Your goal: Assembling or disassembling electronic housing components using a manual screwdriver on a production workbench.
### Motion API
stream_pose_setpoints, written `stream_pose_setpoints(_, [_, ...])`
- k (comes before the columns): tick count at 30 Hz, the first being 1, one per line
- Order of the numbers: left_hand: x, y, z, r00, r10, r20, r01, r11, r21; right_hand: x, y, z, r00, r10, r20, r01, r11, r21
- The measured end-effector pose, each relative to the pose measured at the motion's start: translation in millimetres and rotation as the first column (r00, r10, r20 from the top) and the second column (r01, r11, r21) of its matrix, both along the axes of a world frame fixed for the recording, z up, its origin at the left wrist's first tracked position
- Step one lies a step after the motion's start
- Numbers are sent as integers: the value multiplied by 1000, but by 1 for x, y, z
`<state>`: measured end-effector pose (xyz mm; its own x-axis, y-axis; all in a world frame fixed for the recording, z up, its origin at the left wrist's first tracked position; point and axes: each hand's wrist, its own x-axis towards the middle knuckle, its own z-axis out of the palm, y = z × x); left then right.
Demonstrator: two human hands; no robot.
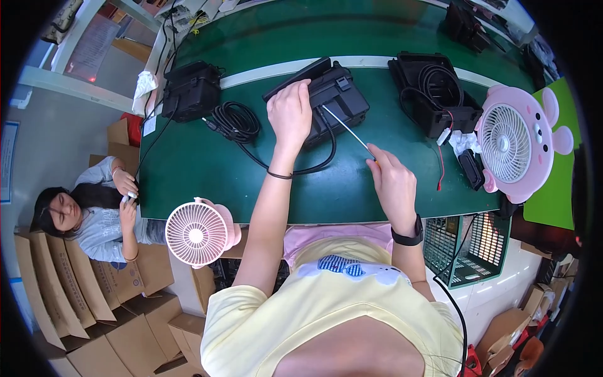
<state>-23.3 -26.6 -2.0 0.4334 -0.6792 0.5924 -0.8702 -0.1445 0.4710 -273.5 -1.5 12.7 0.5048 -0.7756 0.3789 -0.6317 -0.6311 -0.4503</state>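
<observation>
Black case lies on the green table, its raised lid clamped in the left hand. The right hand is closed around a screwdriver, its tip at the case's face, close by a cable. Should that left grip loosen, the case could rock and the tip skid into the cable; I can't tell whether it's seated. Rightward sits an open black box, then a pink fan.

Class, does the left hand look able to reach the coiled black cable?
Probably yes: the coiled black cable lies left of the left hand, with green tabletop showing between them.
</observation>
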Motion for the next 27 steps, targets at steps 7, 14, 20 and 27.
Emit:
stream_pose_setpoints(7, [1,0,0,1000,-7,-23,8,1000,3,0,-3,-13,993,42,111,-50,996,69])
stream_pose_setpoints(14, [0,2,0,999,-23,-30,22,999,-36,5,4,-4,995,97,24,-99,987,123])
stream_pose_setpoints(20, [-2,2,0,999,-3,-46,1,999,-35,12,14,2,991,81,-109,-76,996,47])
stream_pose_setpoints(27, [-4,3,2,998,23,-64,-25,999,-36,15,16,0,980,25,-197,-47,994,-104])
